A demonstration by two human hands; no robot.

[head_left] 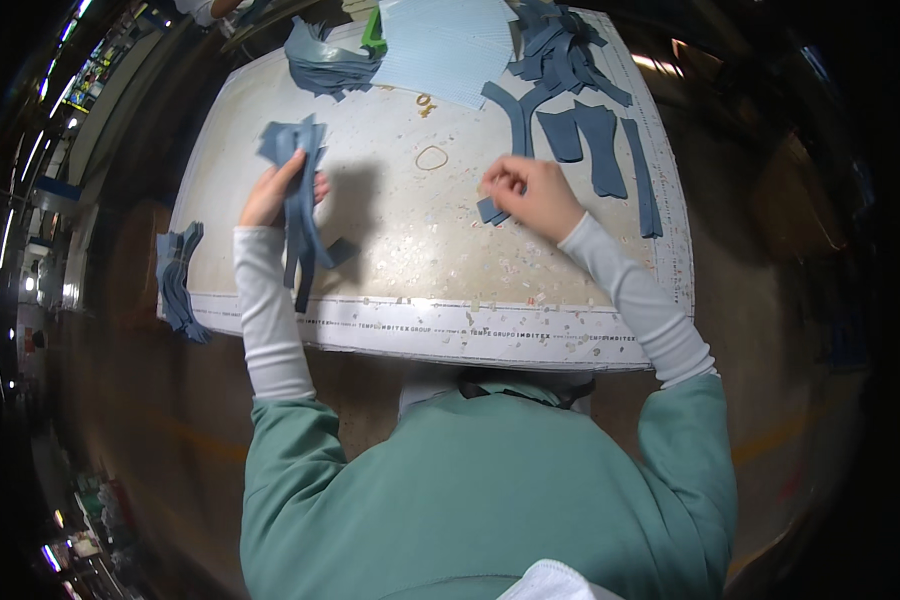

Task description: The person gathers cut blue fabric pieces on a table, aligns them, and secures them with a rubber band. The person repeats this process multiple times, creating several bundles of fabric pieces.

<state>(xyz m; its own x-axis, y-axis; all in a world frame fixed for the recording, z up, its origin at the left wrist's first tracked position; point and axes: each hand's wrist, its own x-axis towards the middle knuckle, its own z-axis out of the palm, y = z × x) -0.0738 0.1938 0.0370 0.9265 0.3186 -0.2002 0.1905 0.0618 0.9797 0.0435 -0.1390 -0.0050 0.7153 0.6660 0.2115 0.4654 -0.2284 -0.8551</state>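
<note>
My left hand [278,190] is closed round a bunch of blue-grey cut strips [304,225], raised over the left part of the table, their ends hanging down toward me. At the right, my right hand [535,195] has its fingers curled together above a small blue-grey piece [490,211] on the table; whether anything is between the fingertips I cannot make out. Just beyond that hand lies a Y-shaped set of strips [520,115]. Wider cut pieces [598,150] and one long narrow strip [645,180] lie to its right.
A stack of blue-grey pieces [330,65] and pale blue lined sheets [445,50] sit at the far side, with a heap of strips [560,45] beside them. A tied bundle [180,280] overhangs the left edge. A rubber band [431,158] and scattered specks dot the white table [400,270].
</note>
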